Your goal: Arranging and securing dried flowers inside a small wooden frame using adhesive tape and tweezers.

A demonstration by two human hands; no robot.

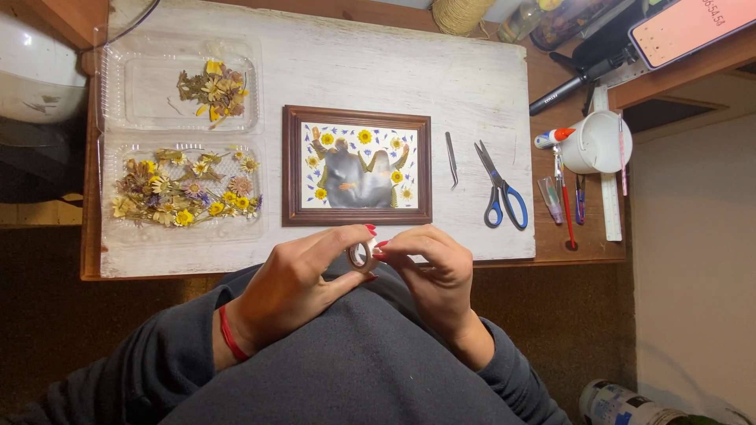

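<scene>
My left hand [295, 279] and my right hand [431, 271] meet at the near edge of the white board [354, 71], both pinching a small roll of tape [362, 256]. The left thumb and forefinger grip the roll while the right fingertips pick at its edge. Just beyond them lies a brown wooden picture frame [357, 166] holding a pressed-flower picture with yellow blooms and blue petals. Neither hand touches the frame.
Two clear plastic trays of dried flowers, one at the back [179, 83] and one nearer [183, 189], sit left of the frame. Tweezers [451, 157] and blue-handled scissors [499, 189] lie to its right. A white cup [594, 142], pens and a ruler stand at the far right.
</scene>
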